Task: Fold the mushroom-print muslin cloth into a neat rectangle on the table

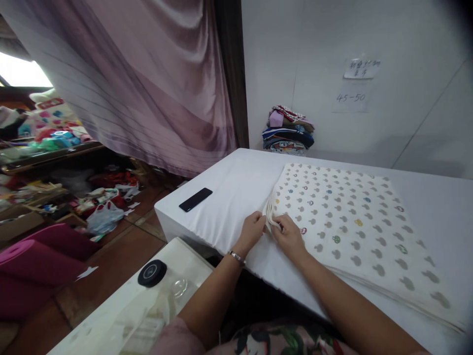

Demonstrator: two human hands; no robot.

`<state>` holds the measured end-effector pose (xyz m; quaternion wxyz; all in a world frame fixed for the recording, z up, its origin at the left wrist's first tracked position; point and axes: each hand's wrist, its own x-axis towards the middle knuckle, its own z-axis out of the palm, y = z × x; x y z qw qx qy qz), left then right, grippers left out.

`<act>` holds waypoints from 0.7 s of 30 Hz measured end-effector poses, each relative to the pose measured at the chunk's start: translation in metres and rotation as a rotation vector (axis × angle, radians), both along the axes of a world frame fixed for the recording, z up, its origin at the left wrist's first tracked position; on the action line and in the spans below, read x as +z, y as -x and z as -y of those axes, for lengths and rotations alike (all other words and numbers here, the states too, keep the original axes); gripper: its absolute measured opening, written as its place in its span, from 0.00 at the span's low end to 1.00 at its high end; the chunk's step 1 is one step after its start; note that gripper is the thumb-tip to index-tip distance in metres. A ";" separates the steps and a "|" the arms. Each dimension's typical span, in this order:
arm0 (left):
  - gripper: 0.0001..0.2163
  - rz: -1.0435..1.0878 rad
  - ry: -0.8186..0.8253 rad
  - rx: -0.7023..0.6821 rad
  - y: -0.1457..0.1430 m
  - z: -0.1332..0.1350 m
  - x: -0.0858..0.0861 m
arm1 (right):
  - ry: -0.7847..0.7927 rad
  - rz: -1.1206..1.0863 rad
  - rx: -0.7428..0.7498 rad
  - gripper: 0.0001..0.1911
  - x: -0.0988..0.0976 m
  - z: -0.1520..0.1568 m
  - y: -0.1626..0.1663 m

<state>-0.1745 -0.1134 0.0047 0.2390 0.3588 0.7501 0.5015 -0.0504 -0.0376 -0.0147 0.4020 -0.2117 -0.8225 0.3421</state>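
A flat stack of white cloth printed with grey and a few coloured mushroom-like motifs lies on the white-covered table. Its near left corner is bent up, showing several layered edges. My left hand, with a bracelet at the wrist, is closed on those edges from the left. Just right of it, my right hand pinches the same corner, fingers curled into the layers. The fingertips are partly hidden by the cloth folds.
A black phone lies at the table's left. Below it, a white surface holds a round black container and clear plastic. Folded clothes are piled at the back wall. A pink curtain hangs left; pink rolls stand on the floor.
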 end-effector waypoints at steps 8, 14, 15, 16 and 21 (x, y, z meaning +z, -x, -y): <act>0.15 -0.152 -0.013 -0.014 -0.008 0.001 -0.003 | 0.025 0.011 0.040 0.06 -0.002 0.004 0.004; 0.16 -0.069 0.007 -0.014 -0.005 0.004 -0.009 | 0.167 -0.001 0.133 0.05 0.000 0.004 0.003; 0.16 -0.032 0.003 -0.022 -0.004 0.005 -0.010 | 0.200 -0.005 0.162 0.06 0.000 0.004 0.003; 0.16 0.008 0.002 -0.031 -0.003 0.005 -0.010 | 0.229 -0.010 0.189 0.08 0.000 0.003 0.003; 0.14 0.137 0.044 -0.067 0.002 0.010 -0.010 | 0.371 0.012 0.304 0.16 -0.003 -0.004 0.003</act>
